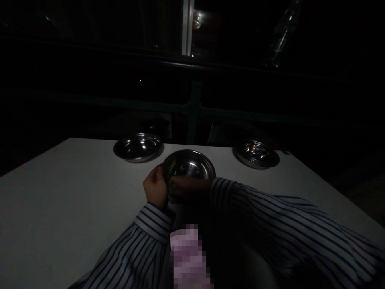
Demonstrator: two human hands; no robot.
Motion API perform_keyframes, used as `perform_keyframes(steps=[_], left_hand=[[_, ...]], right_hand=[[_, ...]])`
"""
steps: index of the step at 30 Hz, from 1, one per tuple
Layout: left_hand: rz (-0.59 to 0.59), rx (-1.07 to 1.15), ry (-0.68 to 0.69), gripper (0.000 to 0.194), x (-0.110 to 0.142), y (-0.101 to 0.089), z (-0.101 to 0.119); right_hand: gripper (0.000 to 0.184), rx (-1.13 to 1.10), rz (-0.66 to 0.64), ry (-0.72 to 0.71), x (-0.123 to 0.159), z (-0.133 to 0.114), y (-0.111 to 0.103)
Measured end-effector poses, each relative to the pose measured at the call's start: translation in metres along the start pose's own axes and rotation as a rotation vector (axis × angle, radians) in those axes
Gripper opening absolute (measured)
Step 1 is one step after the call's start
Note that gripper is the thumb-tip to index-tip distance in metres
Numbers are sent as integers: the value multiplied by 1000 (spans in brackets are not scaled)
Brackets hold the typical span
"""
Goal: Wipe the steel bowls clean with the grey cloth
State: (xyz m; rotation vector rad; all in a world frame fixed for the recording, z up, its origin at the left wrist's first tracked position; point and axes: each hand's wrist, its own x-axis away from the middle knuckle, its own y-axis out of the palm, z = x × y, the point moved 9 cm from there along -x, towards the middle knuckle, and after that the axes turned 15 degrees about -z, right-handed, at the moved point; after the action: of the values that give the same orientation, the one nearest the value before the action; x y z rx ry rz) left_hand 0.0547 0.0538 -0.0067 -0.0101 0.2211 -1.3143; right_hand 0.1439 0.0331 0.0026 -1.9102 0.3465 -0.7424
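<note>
A shiny metal bowl [192,155] is in the middle, near the far edge of the table. My left hand [155,188] is closed on its left rim, with the thumb uppermost. My right hand [185,187] reaches across the front of this bowl from the right and is curled into a fist close to the left hand. Something dark shows under its fingers, too dim to name. Both wrists are in striped cuffs. The near side of the bowl is hidden behind the right hand and forearm.
A second metal bowl [138,147] stands at the far left of the white table [75,192]. At the far right are metal bowls [257,153] that look stacked. Behind the table runs a dark rail [168,64]. A pixelated pink patch [188,257] lies low in view.
</note>
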Motion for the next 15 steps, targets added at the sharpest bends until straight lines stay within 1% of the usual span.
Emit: perform_keyframes(steps=[2, 5, 6, 7, 9, 11, 13, 15], left_hand=[[17, -3, 39, 33, 0, -4, 3], [27, -31, 110, 33, 1, -5, 12], [20, -42, 130, 33, 2, -5, 15], [10, -52, 149, 33, 3, -3, 18], [-15, -68, 181, 34, 5, 0, 26], [-37, -77, 195, 35, 7, 3, 31], [-49, -81, 197, 36, 8, 5, 34], [-52, -89, 191, 36, 8, 5, 33]], right_hand=[[22, 62, -8, 31, 1, 2, 4], [20, 163, -107, 75, 17, 14, 13], [21, 197, -127, 117, 25, 22, 13], [20, 231, -119, 182, 33, 31, 9], [20, 298, -49, 317, 47, 46, -6], [26, 347, 56, 419, 52, 54, -24], [30, 363, 156, 472, 47, 56, -38], [32, 346, 226, 487, 36, 52, -44]])
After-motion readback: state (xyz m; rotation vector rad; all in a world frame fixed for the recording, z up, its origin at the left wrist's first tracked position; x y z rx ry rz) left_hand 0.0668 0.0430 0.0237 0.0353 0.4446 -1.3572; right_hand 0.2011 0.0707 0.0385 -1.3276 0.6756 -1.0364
